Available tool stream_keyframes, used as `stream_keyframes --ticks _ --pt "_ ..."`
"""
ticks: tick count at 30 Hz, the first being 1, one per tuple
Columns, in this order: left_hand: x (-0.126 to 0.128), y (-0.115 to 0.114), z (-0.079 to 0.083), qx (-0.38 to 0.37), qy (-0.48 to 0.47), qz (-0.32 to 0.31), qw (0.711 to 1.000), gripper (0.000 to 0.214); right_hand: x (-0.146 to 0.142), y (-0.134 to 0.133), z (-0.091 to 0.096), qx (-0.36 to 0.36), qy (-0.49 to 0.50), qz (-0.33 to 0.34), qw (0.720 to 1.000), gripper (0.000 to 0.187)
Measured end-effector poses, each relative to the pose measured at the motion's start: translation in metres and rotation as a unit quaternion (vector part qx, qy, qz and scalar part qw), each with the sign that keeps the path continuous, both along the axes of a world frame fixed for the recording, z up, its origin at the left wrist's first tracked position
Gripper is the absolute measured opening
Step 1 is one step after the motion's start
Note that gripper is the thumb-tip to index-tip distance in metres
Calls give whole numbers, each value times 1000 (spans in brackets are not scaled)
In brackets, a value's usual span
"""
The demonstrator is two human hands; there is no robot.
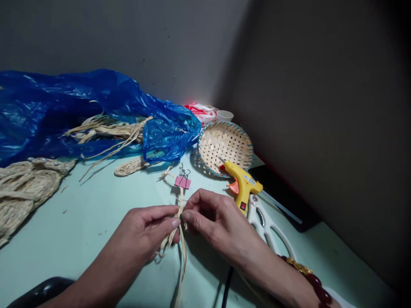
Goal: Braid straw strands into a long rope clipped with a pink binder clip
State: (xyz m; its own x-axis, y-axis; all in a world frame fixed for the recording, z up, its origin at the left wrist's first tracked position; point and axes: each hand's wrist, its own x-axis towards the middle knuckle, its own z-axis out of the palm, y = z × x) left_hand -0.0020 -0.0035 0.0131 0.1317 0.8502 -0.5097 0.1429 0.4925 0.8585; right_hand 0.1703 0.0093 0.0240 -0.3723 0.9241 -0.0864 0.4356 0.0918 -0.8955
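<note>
Pale strips of dried plant fibre [182, 252] hang between my hands, their loose ends trailing toward me. A pink binder clip [183, 182] grips the far end of the strips. My left hand [144, 233] pinches them between thumb and forefinger. From the other side, my right hand [212, 216] closes thumb and fingers on the same strips, just below the clip. The short section between the fingertips looks twisted or plaited; the fingers partly hide it.
Behind lies a blue plastic bag [105, 94] with more fibre strips [112, 130]. Coiled fibre pieces [28, 184] sit at left. A woven basket [224, 145], yellow glue gun [242, 179], white-handled scissors [272, 231] and black flat object [289, 205] are at right.
</note>
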Motion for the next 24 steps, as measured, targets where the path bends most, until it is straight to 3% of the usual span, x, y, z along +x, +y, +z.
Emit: stream_keyframes --ticks 6,14,19,24 --pt "-1 -2 3 43 -1 -1 999 29 1 -1 -4 -40 13 1 999 13" --pt "2 0 5 88 45 -39 994 13 2 0 -1 5 -44 -8 999 12" --pt "0 0 4 108 86 -76 988 20 -3 -4 -5 -20 -12 -10 1000 20" --pt "0 -2 4 123 126 -102 979 22 -5 -4 -5 18 -49 -28 998 12"
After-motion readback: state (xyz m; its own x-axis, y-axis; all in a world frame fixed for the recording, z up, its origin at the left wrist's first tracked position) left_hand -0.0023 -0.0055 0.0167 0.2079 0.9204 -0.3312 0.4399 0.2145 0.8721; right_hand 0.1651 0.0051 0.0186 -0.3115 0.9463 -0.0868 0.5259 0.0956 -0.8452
